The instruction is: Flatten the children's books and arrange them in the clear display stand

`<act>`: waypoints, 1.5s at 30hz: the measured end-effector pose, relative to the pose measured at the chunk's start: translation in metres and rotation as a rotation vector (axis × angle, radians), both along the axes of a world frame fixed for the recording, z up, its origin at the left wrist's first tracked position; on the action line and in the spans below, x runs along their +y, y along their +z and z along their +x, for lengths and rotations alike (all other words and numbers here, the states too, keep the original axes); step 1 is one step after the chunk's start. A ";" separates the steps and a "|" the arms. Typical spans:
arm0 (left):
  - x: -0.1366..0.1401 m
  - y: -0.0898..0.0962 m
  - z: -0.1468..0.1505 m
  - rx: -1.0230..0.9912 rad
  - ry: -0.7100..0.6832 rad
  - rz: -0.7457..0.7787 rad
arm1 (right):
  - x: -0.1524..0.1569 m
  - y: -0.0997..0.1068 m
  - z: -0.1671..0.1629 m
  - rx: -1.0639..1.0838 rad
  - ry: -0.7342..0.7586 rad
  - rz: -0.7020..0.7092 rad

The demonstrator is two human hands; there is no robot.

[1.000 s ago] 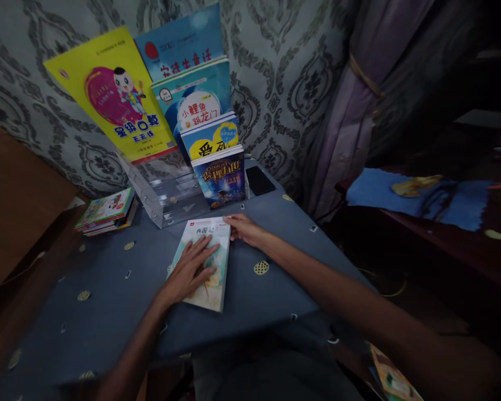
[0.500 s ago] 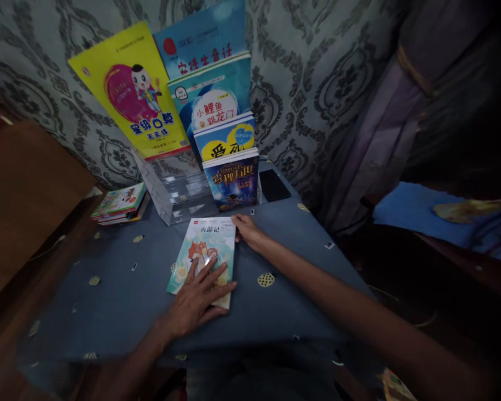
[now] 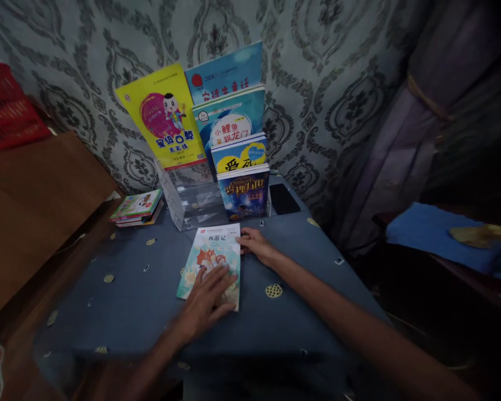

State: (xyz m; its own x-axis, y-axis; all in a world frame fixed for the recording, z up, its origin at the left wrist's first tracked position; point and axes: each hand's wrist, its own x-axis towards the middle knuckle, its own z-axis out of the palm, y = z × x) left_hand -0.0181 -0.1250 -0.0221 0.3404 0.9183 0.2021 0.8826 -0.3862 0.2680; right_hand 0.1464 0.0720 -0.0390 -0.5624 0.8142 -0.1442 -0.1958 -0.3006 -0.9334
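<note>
A thin paperback book (image 3: pixel 219 245) with a white and pale green cover lies on the dark blue tablecloth in front of a clear acrylic stand. My left hand (image 3: pixel 206 303) rests flat on the lower part of its cover, fingers spread, hiding some of the picture. At the book's upper right edge, my right hand (image 3: pixel 256 245) has its fingers closed on the border. Just behind, a dark blue book (image 3: pixel 245 197) stands upright at the front of the clear stand (image 3: pixel 179 214).
Several upright books fill the stand's right side, and a yellow workbook (image 3: pixel 162 120) leans at its left. A small stack of books (image 3: pixel 137 206) lies left of the stand. A black phone (image 3: pixel 284 199) lies to the right, near the table's edge. Patterned wallpaper rises behind.
The view has tilted up and shifted, so everything sits lower and further right. My left fingers have slid slightly on the cover. My right fingers have moved a little down the book's edge.
</note>
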 end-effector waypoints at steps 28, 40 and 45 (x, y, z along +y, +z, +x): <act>0.092 0.000 -0.085 -0.706 0.565 -0.049 | -0.004 0.006 0.006 -0.008 -0.012 0.155; 0.083 -0.005 -0.071 0.007 0.464 0.166 | 0.004 -0.005 0.012 -0.507 -0.242 0.595; 0.094 -0.008 -0.072 0.015 0.379 0.188 | 0.004 0.000 0.017 -0.717 -0.226 0.804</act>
